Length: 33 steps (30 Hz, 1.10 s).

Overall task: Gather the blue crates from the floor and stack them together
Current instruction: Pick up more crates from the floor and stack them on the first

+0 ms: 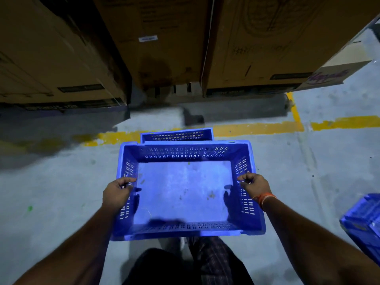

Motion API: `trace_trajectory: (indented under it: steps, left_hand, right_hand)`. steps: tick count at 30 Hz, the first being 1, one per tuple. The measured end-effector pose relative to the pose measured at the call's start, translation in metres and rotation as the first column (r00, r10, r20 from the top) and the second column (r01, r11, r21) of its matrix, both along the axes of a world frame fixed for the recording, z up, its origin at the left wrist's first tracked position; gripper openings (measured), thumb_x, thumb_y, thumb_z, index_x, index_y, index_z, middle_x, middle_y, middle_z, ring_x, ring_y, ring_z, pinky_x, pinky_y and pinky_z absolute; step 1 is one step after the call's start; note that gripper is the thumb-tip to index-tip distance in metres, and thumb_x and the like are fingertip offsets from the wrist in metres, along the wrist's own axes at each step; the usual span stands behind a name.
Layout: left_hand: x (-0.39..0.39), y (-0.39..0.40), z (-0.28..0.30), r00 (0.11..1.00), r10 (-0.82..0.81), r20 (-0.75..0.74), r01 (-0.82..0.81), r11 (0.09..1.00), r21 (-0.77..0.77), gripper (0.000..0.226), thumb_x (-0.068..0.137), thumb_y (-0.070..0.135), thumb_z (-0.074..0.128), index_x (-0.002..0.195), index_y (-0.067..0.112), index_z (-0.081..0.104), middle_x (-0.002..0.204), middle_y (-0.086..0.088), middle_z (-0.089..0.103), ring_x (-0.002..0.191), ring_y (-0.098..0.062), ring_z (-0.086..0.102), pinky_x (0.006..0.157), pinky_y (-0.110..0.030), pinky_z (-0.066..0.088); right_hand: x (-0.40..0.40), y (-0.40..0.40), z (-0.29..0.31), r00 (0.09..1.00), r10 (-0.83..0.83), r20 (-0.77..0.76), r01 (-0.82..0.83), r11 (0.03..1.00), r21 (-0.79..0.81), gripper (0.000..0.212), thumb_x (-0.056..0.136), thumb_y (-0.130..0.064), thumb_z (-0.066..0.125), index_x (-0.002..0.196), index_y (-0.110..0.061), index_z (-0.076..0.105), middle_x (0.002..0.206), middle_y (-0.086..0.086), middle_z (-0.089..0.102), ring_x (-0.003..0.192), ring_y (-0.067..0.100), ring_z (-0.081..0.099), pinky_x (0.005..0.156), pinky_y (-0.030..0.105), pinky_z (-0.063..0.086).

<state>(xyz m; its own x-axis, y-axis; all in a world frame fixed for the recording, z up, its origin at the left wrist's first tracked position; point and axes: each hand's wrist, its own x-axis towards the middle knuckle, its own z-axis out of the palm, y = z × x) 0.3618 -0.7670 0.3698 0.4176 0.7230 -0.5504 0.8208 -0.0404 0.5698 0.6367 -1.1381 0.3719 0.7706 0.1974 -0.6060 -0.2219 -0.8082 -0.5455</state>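
A rectangular blue plastic crate (pixel 185 188), slotted walls and scuffed flat bottom, sits at frame centre, above the person's checked trousers (pixel 207 262). The left hand (pixel 118 192) at 9 o'clock and the right hand (pixel 251 186) at 3 o'clock curl their fingers over its side rims, gripping them. A second crate (pixel 176 135) lies just beyond at 12 o'clock, a third (pixel 364 221) at 4. Farther off stand cardboard boxes (pixel 156 38); their print is unreadable.

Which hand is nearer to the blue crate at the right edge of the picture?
Right. The right hand grips the right rim of the held crate, on the side of the edge crate; the left hand grips the opposite rim.
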Motion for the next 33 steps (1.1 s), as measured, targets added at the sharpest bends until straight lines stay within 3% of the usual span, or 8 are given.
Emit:
trace_trajectory:
  steps: [7,10,15,18,22,27,33]
  left_hand:
    - [0.082,0.073,-0.107,0.999,-0.043,-0.001,0.043,0.999,0.012,0.024,0.078,0.027,0.067,0.093,0.045,0.073,0.090,-0.001,0.076,0.074,-0.027,0.072,0.077,-0.046,0.060]
    - [0.116,0.098,-0.149,0.998,-0.066,0.004,0.066,0.997,0.049,0.027,0.083,0.017,0.068,0.087,0.044,0.070,0.092,-0.004,0.075,0.070,-0.022,0.067,0.077,-0.039,0.058]
    - [0.147,0.135,-0.221,0.999,-0.050,0.005,0.050,0.996,0.080,0.024,0.080,0.025,0.066,0.099,0.037,0.071,0.100,-0.008,0.074,0.087,-0.034,0.070,0.086,-0.043,0.057]
    - [0.157,0.141,-0.252,0.996,-0.069,-0.055,0.076,0.986,0.151,0.029,0.082,0.018,0.065,0.107,0.031,0.072,0.092,-0.008,0.073,0.078,-0.031,0.067,0.081,-0.035,0.053]
    - [0.158,0.139,-0.263,0.990,-0.118,-0.076,0.136,0.943,0.302,0.024,0.084,0.017,0.060,0.100,0.027,0.074,0.072,0.000,0.066,0.067,-0.021,0.060,0.072,-0.030,0.047]
    - [0.155,0.143,-0.262,0.990,-0.134,-0.044,0.141,0.955,0.262,0.024,0.083,0.016,0.060,0.097,0.030,0.074,0.077,0.001,0.070,0.069,-0.018,0.062,0.071,-0.026,0.044]
    - [0.148,0.143,-0.259,0.982,-0.178,-0.068,0.188,0.963,0.195,0.022,0.081,0.009,0.060,0.093,0.024,0.070,0.064,0.002,0.057,0.063,-0.021,0.052,0.068,-0.028,0.042]
  right_hand:
    - [0.095,0.071,-0.102,0.996,0.087,0.013,-0.086,0.996,-0.038,0.017,0.077,-0.008,0.070,0.087,-0.021,0.073,0.091,0.006,0.074,0.089,0.023,0.068,0.088,0.028,0.049]
    - [0.129,0.104,-0.141,0.991,0.126,0.041,-0.124,0.991,-0.041,0.019,0.078,-0.006,0.068,0.092,-0.018,0.073,0.090,0.004,0.072,0.087,0.021,0.066,0.084,0.023,0.045]
    - [0.170,0.153,-0.207,0.964,0.233,0.128,-0.224,0.971,-0.082,0.018,0.079,-0.007,0.068,0.093,-0.017,0.074,0.091,0.004,0.073,0.088,0.020,0.066,0.083,0.021,0.044]
    - [0.186,0.170,-0.236,0.922,0.318,0.221,-0.295,0.947,-0.131,0.013,0.078,-0.010,0.067,0.088,-0.015,0.075,0.089,0.006,0.075,0.089,0.020,0.069,0.083,0.024,0.046]
    - [0.201,0.181,-0.250,0.877,0.344,0.335,-0.314,0.939,-0.139,0.011,0.076,-0.012,0.065,0.078,-0.016,0.074,0.078,0.007,0.074,0.078,0.022,0.069,0.074,0.025,0.048]
    - [0.206,0.182,-0.245,0.867,0.373,0.332,-0.338,0.928,-0.159,0.006,0.077,-0.017,0.066,0.073,-0.018,0.070,0.074,0.009,0.072,0.075,0.026,0.068,0.074,0.031,0.051]
    - [0.195,0.184,-0.237,0.880,0.358,0.313,-0.319,0.932,-0.172,0.014,0.075,-0.007,0.064,0.077,-0.016,0.075,0.077,0.006,0.073,0.081,0.021,0.068,0.073,0.019,0.040]
